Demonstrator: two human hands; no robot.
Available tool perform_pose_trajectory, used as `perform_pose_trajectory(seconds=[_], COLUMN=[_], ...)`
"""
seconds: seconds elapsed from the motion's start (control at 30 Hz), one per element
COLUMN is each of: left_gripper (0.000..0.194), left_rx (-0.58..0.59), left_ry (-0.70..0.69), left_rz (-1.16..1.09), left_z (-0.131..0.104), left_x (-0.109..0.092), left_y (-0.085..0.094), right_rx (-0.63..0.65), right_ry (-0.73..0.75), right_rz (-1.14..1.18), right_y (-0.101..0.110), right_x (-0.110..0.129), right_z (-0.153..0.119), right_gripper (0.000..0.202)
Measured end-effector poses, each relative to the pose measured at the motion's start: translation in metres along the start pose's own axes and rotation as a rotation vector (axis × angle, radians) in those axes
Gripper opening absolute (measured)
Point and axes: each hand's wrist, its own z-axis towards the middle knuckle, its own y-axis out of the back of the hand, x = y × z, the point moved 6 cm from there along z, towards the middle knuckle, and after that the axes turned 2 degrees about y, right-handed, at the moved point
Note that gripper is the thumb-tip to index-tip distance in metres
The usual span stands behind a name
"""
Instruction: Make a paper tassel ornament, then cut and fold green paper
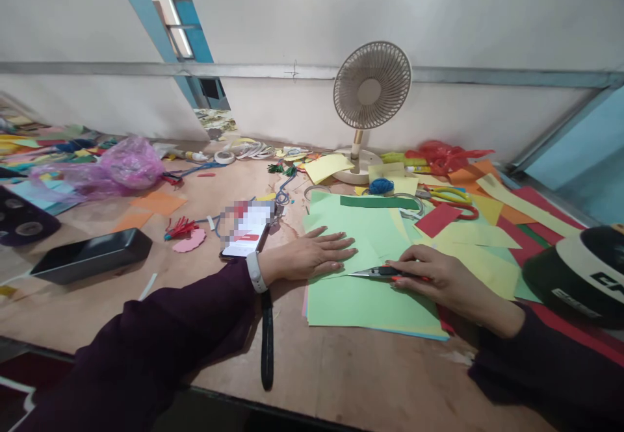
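Note:
Flat on a light green paper sheet [361, 302] rests my left hand [307, 253], its fingers stretched out to the right. My right hand [439, 279] grips a utility knife [377, 272] with a dark and orange-red body. The knife's blade points left, low over the green sheet, just below and right of my left fingertips. Around the blade tip a line runs across the paper. More coloured sheets lie under the green one, their edges showing. A dark green strip [377, 202] lies along the sheet's top, and a red paper piece [439, 220] lies to its right.
A small fan [373, 88] stands at the back by the wall. A phone [246, 230] lies left of the paper, with a black speaker-like box [92, 255] farther left. Red-handled scissors [461, 209], a blue yarn ball [381, 186] and a black-and-white cap [580, 276] sit around the right side.

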Motion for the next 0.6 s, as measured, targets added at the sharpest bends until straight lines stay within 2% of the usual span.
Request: perform_pose_trajectory(seconds=[0.2, 0.6], left_gripper=[0.049, 0.049], left_rx=[-0.002, 0.000], left_ry=[-0.005, 0.002], left_rz=[0.016, 0.006], left_z=[0.000, -0.001], left_x=[0.000, -0.001], left_y=[0.000, 0.001], right_rx=[-0.050, -0.062], right_ry=[0.029, 0.019], right_rz=[-0.070, -0.037], right_y=[-0.005, -0.007], right_x=[0.009, 0.017], right_z=[0.003, 0.007], right_gripper=[0.027, 0.024])
